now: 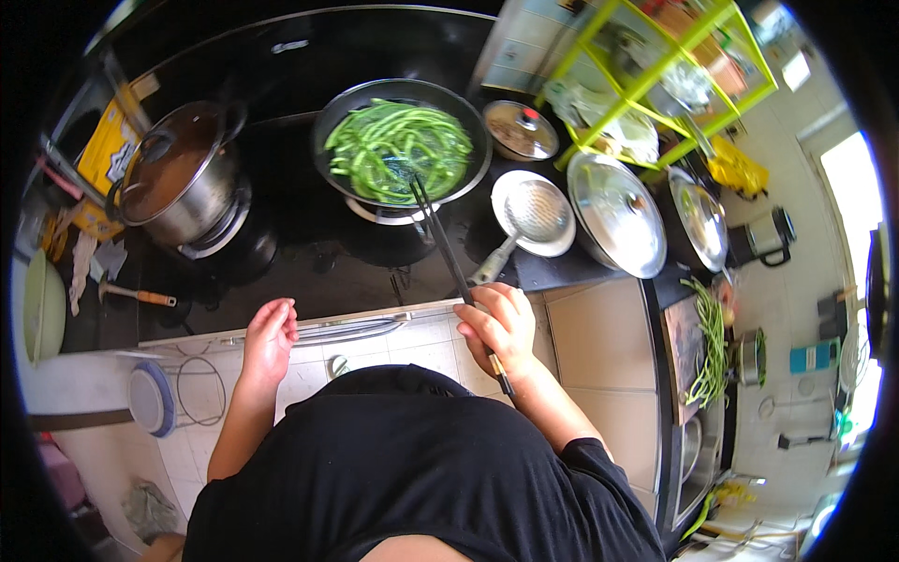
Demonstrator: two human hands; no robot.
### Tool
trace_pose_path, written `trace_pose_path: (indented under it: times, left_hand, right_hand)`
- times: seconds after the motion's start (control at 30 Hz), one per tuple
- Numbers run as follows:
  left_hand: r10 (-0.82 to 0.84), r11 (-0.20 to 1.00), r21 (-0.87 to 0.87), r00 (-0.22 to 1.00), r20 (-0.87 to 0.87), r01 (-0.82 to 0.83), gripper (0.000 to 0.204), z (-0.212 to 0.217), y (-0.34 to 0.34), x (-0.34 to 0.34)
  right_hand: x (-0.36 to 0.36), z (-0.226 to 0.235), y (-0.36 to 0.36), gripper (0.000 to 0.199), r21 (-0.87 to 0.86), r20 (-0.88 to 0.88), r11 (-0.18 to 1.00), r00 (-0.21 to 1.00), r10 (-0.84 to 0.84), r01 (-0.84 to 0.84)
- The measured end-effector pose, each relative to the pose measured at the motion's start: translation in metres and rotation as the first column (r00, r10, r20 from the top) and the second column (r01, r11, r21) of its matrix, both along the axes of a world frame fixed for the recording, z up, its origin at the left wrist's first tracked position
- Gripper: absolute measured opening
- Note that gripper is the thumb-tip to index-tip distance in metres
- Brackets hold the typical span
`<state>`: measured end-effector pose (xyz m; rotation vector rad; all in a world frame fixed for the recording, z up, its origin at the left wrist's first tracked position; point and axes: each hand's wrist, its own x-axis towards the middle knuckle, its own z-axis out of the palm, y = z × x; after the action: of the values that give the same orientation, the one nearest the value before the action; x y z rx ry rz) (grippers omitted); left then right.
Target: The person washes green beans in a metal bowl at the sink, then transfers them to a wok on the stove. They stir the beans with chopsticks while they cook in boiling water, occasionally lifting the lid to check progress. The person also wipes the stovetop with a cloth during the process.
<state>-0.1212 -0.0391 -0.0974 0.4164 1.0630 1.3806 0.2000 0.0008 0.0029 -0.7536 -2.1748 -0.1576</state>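
Note:
My right hand [501, 326] is closed around a pair of long dark chopsticks [440, 236]. Their tips reach into the near side of a dark wok [483, 131] on the right burner. Cut green beans [398, 140] lie in the wok in bubbling liquid. My left hand [271, 330] hovers in front of the counter edge, its fingers curled together and nothing seen in them. Just beyond my right hand, a perforated skimmer [537, 211] rests on a white plate [559, 248], its handle pointing toward me.
A steel pot [194, 204] of brown liquid stands on the left burner, with a wooden-handled tool [140, 295] nearby. Right of the wok are a lidded glass dish [521, 131], a large lid [613, 215] and a green rack [637, 94]. Long beans [714, 342] lie on a cutting board [682, 347].

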Motion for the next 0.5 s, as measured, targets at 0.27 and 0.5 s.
trace_pose_path:
  times: [0.27,0.5]
  left_hand:
    - [-0.308,0.942,-0.13,0.951,0.026,0.308,0.009,-0.011,-0.022,0.143]
    - [-0.586,0.799,-0.147,0.81,0.022,0.582,0.01,-0.015,-0.02,0.302]
  right_hand:
    - [0.156,-0.007,-0.092,0.016,0.058,-0.209,0.964,0.947,-0.242,0.26]
    - [0.295,-0.02,-0.215,0.014,-0.041,-0.216,0.794,0.77,-0.6,0.607]
